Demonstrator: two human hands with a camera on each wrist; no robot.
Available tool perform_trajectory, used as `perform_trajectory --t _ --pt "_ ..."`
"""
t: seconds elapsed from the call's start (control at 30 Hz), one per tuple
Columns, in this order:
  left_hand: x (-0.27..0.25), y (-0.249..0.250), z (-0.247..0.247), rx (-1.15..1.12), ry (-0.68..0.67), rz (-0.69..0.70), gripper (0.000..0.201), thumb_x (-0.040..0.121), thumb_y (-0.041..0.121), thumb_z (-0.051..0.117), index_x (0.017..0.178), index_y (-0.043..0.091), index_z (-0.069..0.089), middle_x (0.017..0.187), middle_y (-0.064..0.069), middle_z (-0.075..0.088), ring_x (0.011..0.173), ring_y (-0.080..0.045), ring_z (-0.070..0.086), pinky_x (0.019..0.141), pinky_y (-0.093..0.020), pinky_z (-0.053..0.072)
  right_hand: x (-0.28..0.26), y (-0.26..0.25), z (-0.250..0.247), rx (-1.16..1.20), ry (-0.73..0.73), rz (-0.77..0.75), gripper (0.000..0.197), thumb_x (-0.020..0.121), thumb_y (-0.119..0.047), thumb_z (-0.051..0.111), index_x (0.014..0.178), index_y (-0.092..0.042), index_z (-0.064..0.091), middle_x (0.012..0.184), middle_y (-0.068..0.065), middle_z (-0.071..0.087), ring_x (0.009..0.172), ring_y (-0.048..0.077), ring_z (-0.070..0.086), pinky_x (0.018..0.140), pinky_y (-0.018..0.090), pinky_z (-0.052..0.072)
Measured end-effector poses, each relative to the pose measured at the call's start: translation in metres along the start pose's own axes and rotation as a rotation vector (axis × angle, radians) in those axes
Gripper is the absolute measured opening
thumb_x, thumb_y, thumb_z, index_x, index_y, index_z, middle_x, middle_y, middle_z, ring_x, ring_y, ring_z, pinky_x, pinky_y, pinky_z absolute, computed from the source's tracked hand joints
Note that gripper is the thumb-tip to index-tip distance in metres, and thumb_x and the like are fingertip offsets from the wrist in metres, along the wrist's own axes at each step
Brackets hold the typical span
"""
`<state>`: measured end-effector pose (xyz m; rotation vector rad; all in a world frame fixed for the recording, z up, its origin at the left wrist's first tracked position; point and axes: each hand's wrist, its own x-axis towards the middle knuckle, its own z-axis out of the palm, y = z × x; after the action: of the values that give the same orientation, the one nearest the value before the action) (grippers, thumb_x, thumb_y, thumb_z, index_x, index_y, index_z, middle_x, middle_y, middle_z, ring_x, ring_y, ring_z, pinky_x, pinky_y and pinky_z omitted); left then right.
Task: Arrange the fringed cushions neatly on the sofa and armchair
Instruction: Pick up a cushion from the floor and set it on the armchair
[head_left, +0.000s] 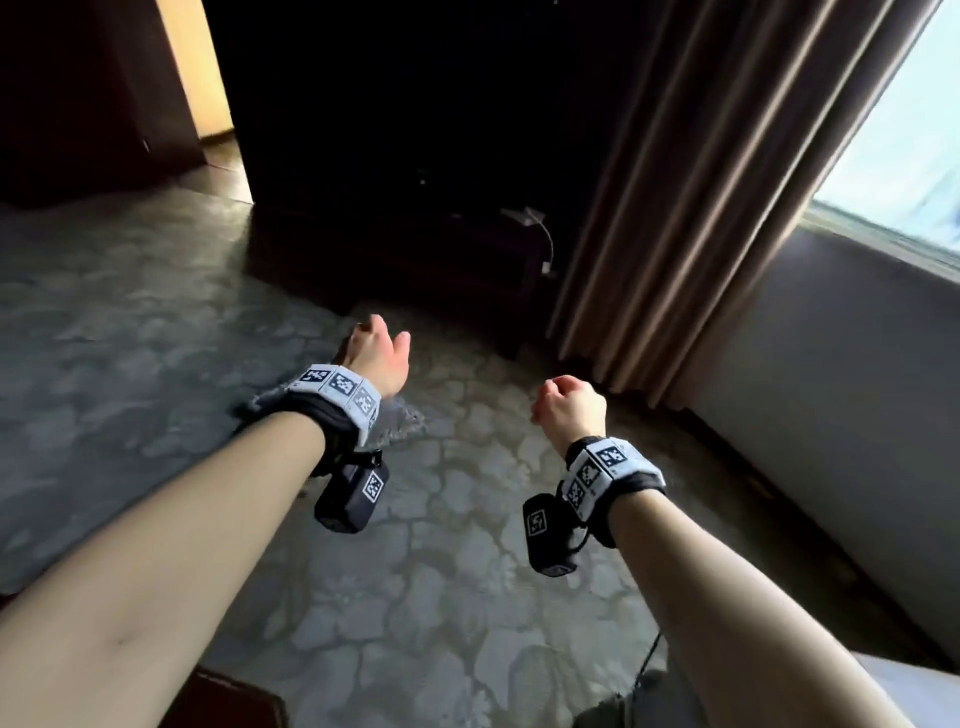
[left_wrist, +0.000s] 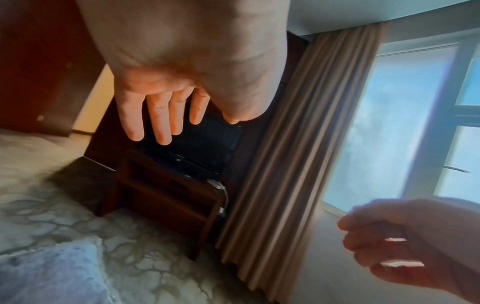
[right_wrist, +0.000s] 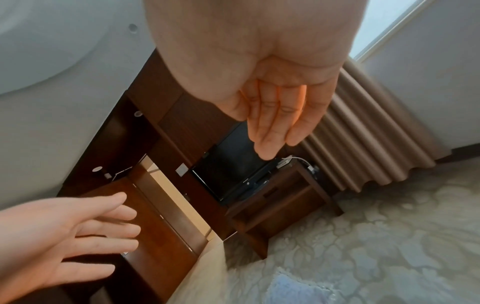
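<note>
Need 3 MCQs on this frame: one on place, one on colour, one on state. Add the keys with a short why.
1. Where does the fringed cushion lie?
A. on the carpet
B. on a sofa seat
C. on an armchair

2. What colour is the curtain?
A. green
B. brown
C. white

3. What do the two hands hold?
A. a cushion each
B. one cushion between them
C. nothing

Key:
1 A: the cushion lies flat on the patterned carpet, below the left hand.
2 B: its folds beside the window are brown.
3 C: the left hand and the right hand both show relaxed, empty fingers in the wrist views.
</note>
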<state>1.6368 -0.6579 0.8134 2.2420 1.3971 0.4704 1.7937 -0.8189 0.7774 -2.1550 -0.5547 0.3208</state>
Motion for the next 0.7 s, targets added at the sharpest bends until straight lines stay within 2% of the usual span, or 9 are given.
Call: perform_trajectory --t 0.13,0.23,0.3,0.4,0.53,0.63,0.7 --pt "0.115 -0.012 0.002 -0.004 0.03 -0.096 0.049 0.099 0.034 0.036 0.129 -0.003 0.043 0.13 -0.028 0.052 0.122 -0.042 0.049 0.101 -0.043 0.037 0.102 -0.042 0.046 -0.037 -0.045 -0.008 0.045 0.074 -0.039 0.037 0.079 -0.006 0.067 0.081 0.015 0.073 0.083 0.035 0.068 0.078 0.043 0.057" --pt "0.197 -0.017 0.013 -0.078 0.057 -0.18 0.048 0.098 0.033 0.036 0.125 -0.005 0.047 0.129 -0.029 0.053 0.121 -0.043 0.049 0.101 -0.043 0.038 0.186 -0.08 0.078 -0.081 -0.085 -0.021 0.035 0.086 -0.029 0.043 0.087 -0.005 0.069 0.09 0.018 0.072 0.089 0.035 0.067 0.079 0.037 0.056" --pt "0.249 -0.026 0.023 -0.105 0.081 -0.225 0.047 0.098 0.032 0.036 0.122 -0.006 0.049 0.128 -0.03 0.054 0.121 -0.043 0.049 0.1 -0.043 0.038 0.244 -0.106 0.111 -0.132 -0.125 -0.081 0.032 0.09 -0.024 0.046 0.095 -0.004 0.07 0.099 0.018 0.071 0.096 0.035 0.066 0.078 0.033 0.053" --pt "0.324 -0.052 0.039 -0.119 0.123 -0.3 0.045 0.098 0.031 0.037 0.119 -0.007 0.05 0.126 -0.03 0.055 0.119 -0.044 0.05 0.097 -0.043 0.04 0.32 -0.139 0.176 -0.195 -0.214 -0.153 0.03 0.091 -0.024 0.049 0.097 -0.002 0.069 0.1 0.021 0.07 0.098 0.037 0.065 0.076 0.033 0.049" --pt "0.414 -0.099 0.036 -0.146 0.186 -0.486 0.048 0.098 0.034 0.038 0.122 -0.006 0.047 0.127 -0.029 0.055 0.119 -0.043 0.051 0.098 -0.042 0.04 0.404 -0.186 0.263 -0.349 -0.396 -0.207 0.032 0.092 -0.022 0.047 0.102 -0.001 0.069 0.107 0.021 0.07 0.104 0.036 0.064 0.079 0.031 0.048" --pt "0.47 -0.152 0.031 -0.159 0.23 -0.634 0.049 0.099 0.033 0.038 0.124 -0.009 0.043 0.13 -0.031 0.052 0.122 -0.044 0.049 0.098 -0.042 0.039 0.451 -0.212 0.346 -0.469 -0.483 -0.266 0.033 0.09 -0.019 0.046 0.099 -0.002 0.073 0.105 0.02 0.071 0.103 0.035 0.066 0.082 0.031 0.051" --pt "0.498 -0.192 0.034 -0.148 0.21 -0.732 0.051 0.099 0.032 0.036 0.127 -0.01 0.04 0.132 -0.033 0.049 0.123 -0.045 0.047 0.099 -0.042 0.039 0.468 -0.22 0.398 -0.55 -0.555 -0.277 0.034 0.088 -0.022 0.045 0.097 -0.004 0.074 0.105 0.018 0.071 0.102 0.034 0.066 0.083 0.031 0.051"
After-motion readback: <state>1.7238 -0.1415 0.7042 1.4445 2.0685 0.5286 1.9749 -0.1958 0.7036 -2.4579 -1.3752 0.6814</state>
